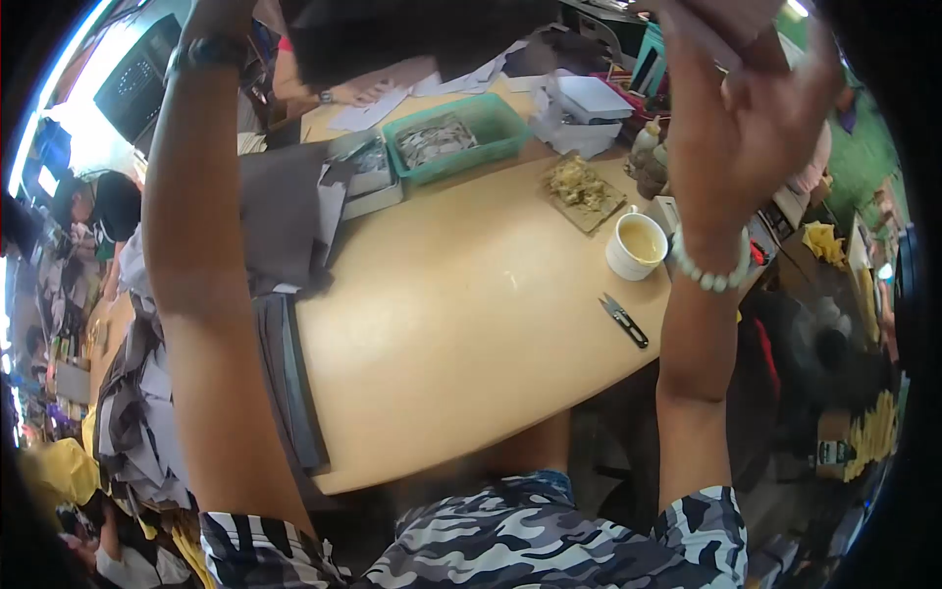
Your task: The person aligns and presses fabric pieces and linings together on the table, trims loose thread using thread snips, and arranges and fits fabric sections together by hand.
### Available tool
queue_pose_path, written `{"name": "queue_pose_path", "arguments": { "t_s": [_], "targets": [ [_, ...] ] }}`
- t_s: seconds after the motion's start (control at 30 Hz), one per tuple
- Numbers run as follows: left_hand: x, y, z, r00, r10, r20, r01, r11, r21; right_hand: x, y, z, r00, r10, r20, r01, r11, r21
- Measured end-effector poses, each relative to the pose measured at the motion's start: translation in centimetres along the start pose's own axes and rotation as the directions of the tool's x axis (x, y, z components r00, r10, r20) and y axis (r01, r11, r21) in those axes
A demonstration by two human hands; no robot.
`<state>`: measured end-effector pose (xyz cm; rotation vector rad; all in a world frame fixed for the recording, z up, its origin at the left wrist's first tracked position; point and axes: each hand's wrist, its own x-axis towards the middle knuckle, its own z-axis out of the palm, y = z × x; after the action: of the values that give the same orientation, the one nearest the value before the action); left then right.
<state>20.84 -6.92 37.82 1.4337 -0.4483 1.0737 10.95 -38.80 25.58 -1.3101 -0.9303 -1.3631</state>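
Note:
My left hand (218, 14) is raised at the top edge, just past a dark wristwatch (208, 53); its fingers are out of frame. A blurred dark cloth (412, 39) hangs at the top, beside that hand. High on the right is my right hand (751, 128), blurred, with a pale bead bracelet at the wrist. Its thumb and fingers close on a greyish-brown piece of cloth (724, 18), partly cut off by the frame. Below it on the table (471, 324) are a white mug (636, 247) and black thread snips (625, 322).
A green basket (456, 147) holds small grey pieces. Grey cloth panels (285, 206) are stacked at the left. Yellowish scraps lie on a small board (589, 218). Another person's hand (368, 90) rests on papers across the table. Bottles (648, 142) stand at the right.

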Motion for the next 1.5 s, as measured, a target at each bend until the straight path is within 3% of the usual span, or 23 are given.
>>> {"name": "queue_pose_path", "arguments": {
  "t_s": [0.07, 0.17, 0.23, 0.27, 0.3, 0.33, 0.37, 0.4, 0.47, 0.57, 0.67, 0.77, 0.87, 0.97, 1.0, 1.03, 1.13, 1.23, 1.27, 1.3, 1.33, 1.4, 1.5],
  "targets": [
    [-3.2, -0.1, -3.1, 0.995, -0.094, -0.043, 0.093, 0.996, -0.016, -1.7, -3.1, 0.8, 0.979, -0.156, 0.133, 0.167, 0.983, -0.072],
    [-10.0, -2.5, -8.1, 0.935, -0.332, -0.121, 0.33, 0.943, -0.038, -7.5, -6.2, 0.4, 0.892, -0.109, 0.439, 0.135, 0.99, -0.028],
    [-15.4, -5.6, -11.2, 0.821, -0.546, -0.167, 0.542, 0.837, -0.076, -11.9, -9.3, 0.1, 0.854, 0.02, 0.52, 0.024, 0.997, -0.079],
    [-18.4, -8.1, -12.8, 0.746, -0.643, -0.171, 0.641, 0.764, -0.073, -14.7, -10.5, -0.3, 0.789, 0.075, 0.61, -0.013, 0.994, -0.105],
    [-20.5, -17.0, -18.2, 0.699, -0.715, -0.01, 0.715, 0.698, 0.044, -17.1, -12.0, -0.4, 0.75, 0.104, 0.653, -0.046, 0.993, -0.105],
    [-23.8, -15.1, -17.3, 0.643, -0.762, -0.07, 0.764, 0.645, 0.003, -19.9, -13.2, -0.6, 0.715, 0.103, 0.691, -0.058, 0.994, -0.088],
    [-27.0, -13.0, -16.2, 0.582, -0.803, -0.129, 0.805, 0.591, -0.046, -22.4, -14.2, -0.8, 0.683, 0.125, 0.72, -0.123, 0.991, -0.055],
    [-29.1, -13.9, -17.0, 0.546, -0.821, -0.164, 0.838, 0.538, 0.096, -24.5, -14.9, -0.8, 0.666, 0.135, 0.733, -0.151, 0.988, -0.045],
    [-32.7, -16.9, -19.0, 0.516, -0.844, -0.149, 0.855, 0.496, 0.155, -28.0, -16.3, -0.8, 0.633, 0.155, 0.758, -0.201, 0.979, -0.032],
    [-35.4, -20.3, -20.3, 0.452, -0.871, -0.193, 0.891, 0.451, 0.051, -29.2, -16.6, -1.0, 0.58, 0.223, 0.783, -0.255, 0.963, -0.086],
    [-34.7, -18.6, -19.2, 0.42, -0.875, -0.242, 0.904, 0.426, 0.028, -29.1, -16.5, -0.9, 0.586, 0.228, 0.777, -0.272, 0.959, -0.076],
    [-33.8, -15.9, -18.0, 0.502, -0.865, -0.013, 0.765, 0.451, -0.461, -29.1, -16.6, -0.9, 0.611, 0.22, 0.76, -0.275, 0.96, -0.057],
    [-34.7, -15.1, -18.4, 0.466, -0.88, -0.092, 0.862, 0.475, -0.176, -29.1, -16.6, -0.8, 0.619, 0.222, 0.753, -0.301, 0.953, -0.034],
    [-34.0, -8.8, -16.1, 0.584, -0.797, -0.153, 0.803, 0.541, 0.25, -27.7, -17.2, -0.6, 0.615, 0.177, 0.768, -0.302, 0.953, 0.022],
    [-33.7, -10.5, -17.6, 0.609, -0.781, -0.141, 0.793, 0.599, 0.107, -27.4, -17.7, -0.2, 0.614, 0.134, 0.778, -0.292, 0.954, 0.066],
    [-32.8, -9.0, -17.3, 0.721, -0.688, -0.084, 0.693, 0.716, 0.084, -26.9, -17.6, 0.1, 0.613, 0.091, 0.785, -0.282, 0.953, 0.11],
    [-30.6, -7.3, -18.1, 0.768, -0.637, -0.068, 0.638, 0.751, 0.173, -23.4, -15.5, 1.2, 0.576, 0.055, 0.816, -0.325, 0.931, 0.167],
    [-30.9, -7.9, -19.8, 0.688, -0.723, -0.061, 0.711, 0.656, 0.253, -20.7, -5.4, 2.2, 0.712, 0.087, 0.697, -0.081, 0.996, -0.042],
    [-31.5, -8.5, -20.1, 0.659, -0.747, -0.086, 0.737, 0.618, 0.275, -19.5, -0.9, 2.4, 0.712, 0.143, 0.688, 0.032, 0.971, -0.235],
    [-32.4, -10.3, -21.2, 0.69, -0.721, -0.072, 0.705, 0.645, 0.294, -17.9, 2.9, 2.2, 0.686, 0.33, 0.648, -0.014, 0.897, -0.442],
    [-33.3, -11.3, -21.5, 0.751, -0.657, -0.061, 0.636, 0.695, 0.336, -17.0, 7.3, 2.1, 0.683, 0.334, 0.65, 0.205, 0.766, -0.609],
    [-32.9, -10.2, -20.5, 0.655, -0.744, -0.13, 0.741, 0.598, 0.306, -15.3, 13.4, 1.3, 0.534, 0.57, 0.624, 0.339, 0.532, -0.776],
    [-30.9, -9.5, -19.2, 0.641, -0.74, -0.204, 0.762, 0.579, 0.292, -15.3, 19.0, 0.4, 0.478, 0.558, 0.678, 0.375, 0.569, -0.732]
  ]
}}
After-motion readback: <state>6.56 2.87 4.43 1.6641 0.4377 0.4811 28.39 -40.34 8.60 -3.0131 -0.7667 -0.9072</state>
